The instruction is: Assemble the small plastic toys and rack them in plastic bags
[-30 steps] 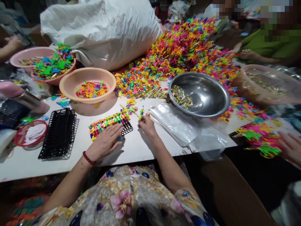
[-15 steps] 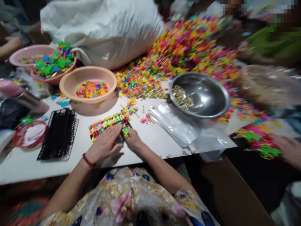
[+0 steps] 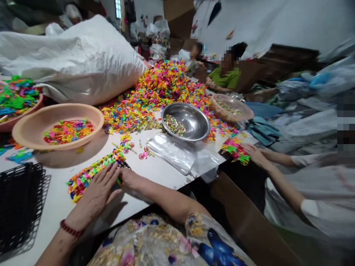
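My left hand (image 3: 95,194) lies flat, fingers stretched out, on a black plastic grid (image 3: 124,164) filled with a row of small colourful plastic pieces (image 3: 91,173) on the white table (image 3: 163,171). My right hand (image 3: 129,178) rests beside it at the grid's near right corner, fingers curled against the pieces; what they grip is hidden. A big heap of the same colourful pieces (image 3: 158,92) covers the table's far side. A few loose pieces (image 3: 145,154) lie just past the grid.
A peach basin (image 3: 36,127) with pieces stands at the left; a steel bowl (image 3: 194,122) and clear plastic bags (image 3: 177,153) at the right. Stacked black grids (image 3: 19,199) lie near left, a white sack (image 3: 72,66) behind. Another person's hand (image 3: 255,155) works at the right; others sit beyond.
My right hand came back from the loose pieces to the grid beside my left hand. The camera has swung up and right, showing the room and more people.
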Tool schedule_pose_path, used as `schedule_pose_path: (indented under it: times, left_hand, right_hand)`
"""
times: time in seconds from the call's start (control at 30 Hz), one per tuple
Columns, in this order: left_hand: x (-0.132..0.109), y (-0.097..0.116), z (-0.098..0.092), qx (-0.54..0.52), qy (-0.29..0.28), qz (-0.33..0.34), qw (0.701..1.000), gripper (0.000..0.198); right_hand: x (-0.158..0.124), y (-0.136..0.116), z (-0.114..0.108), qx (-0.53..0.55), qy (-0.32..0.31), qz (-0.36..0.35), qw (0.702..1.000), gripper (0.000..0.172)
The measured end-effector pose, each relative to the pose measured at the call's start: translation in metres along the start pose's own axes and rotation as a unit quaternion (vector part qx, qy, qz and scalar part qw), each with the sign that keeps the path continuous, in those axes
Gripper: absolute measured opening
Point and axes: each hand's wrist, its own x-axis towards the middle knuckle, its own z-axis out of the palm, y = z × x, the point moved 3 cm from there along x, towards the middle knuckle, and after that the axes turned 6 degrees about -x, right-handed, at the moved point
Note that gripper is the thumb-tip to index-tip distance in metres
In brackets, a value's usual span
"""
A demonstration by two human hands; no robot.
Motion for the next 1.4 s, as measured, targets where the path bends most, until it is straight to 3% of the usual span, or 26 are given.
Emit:
schedule_pose_path:
  times: [0.07, 0.2, 0.3, 0.43, 0.53, 0.7, 0.8, 1.0, 1.13, 1.2, 1.27, 1.4]
  left_hand:
    - [0.005, 0.005, -0.002, 0.024, -0.033, -0.003, 0.999, 0.065]
    - [0.005, 0.011, -0.011, 0.041, -0.090, -0.032, 0.995, 0.058]
    - [-0.003, 0.016, -0.016, 0.047, -0.117, -0.034, 0.991, 0.059]
    - [-0.010, 0.018, -0.018, 0.052, -0.137, -0.042, 0.988, 0.061]
    - [-0.011, 0.013, -0.018, 0.054, -0.136, -0.058, 0.988, 0.063]
    - [-0.014, -0.004, -0.023, 0.052, -0.091, -0.123, 0.987, 0.065]
    - [-0.016, -0.009, -0.025, 0.043, -0.069, -0.134, 0.988, 0.062]
    - [-0.017, -0.009, -0.023, 0.038, -0.076, -0.128, 0.988, 0.059]
    - [-0.017, -0.010, -0.025, 0.020, -0.075, -0.132, 0.988, 0.057]
    - [-0.016, -0.010, -0.027, 0.011, -0.074, -0.136, 0.988, 0.056]
    - [-0.016, -0.011, -0.028, 0.003, -0.076, -0.142, 0.987, 0.057]
    - [-0.015, -0.012, -0.028, -0.012, -0.072, -0.139, 0.988, 0.062]
  right_hand:
    - [-0.001, -0.001, 0.003, -0.007, -0.007, -0.003, 1.000, 0.038]
    - [-0.010, -0.005, 0.012, -0.060, -0.004, 0.004, 0.998, 0.037]
    - [-0.022, -0.016, 0.019, -0.053, 0.036, -0.028, 0.998, 0.041]
    - [-0.031, -0.026, 0.019, -0.042, 0.040, -0.021, 0.998, 0.032]
    - [-0.038, -0.017, -0.006, -0.037, 0.037, -0.023, 0.998, 0.025]
    - [-0.038, 0.027, -0.088, -0.153, 0.160, 0.078, 0.972, 0.024]
    - [-0.016, 0.040, -0.112, -0.256, 0.136, 0.112, 0.951, 0.025]
    - [0.030, 0.038, -0.092, -0.364, 0.081, 0.159, 0.914, 0.017]
    - [0.026, 0.038, -0.081, -0.339, 0.102, 0.178, 0.918, 0.021]
    - [0.014, 0.036, -0.077, -0.280, 0.134, 0.185, 0.932, 0.021]
    - [0.000, 0.030, -0.069, -0.151, 0.161, 0.187, 0.957, 0.020]
    - [-0.016, 0.007, -0.037, 0.089, 0.126, 0.152, 0.976, 0.020]
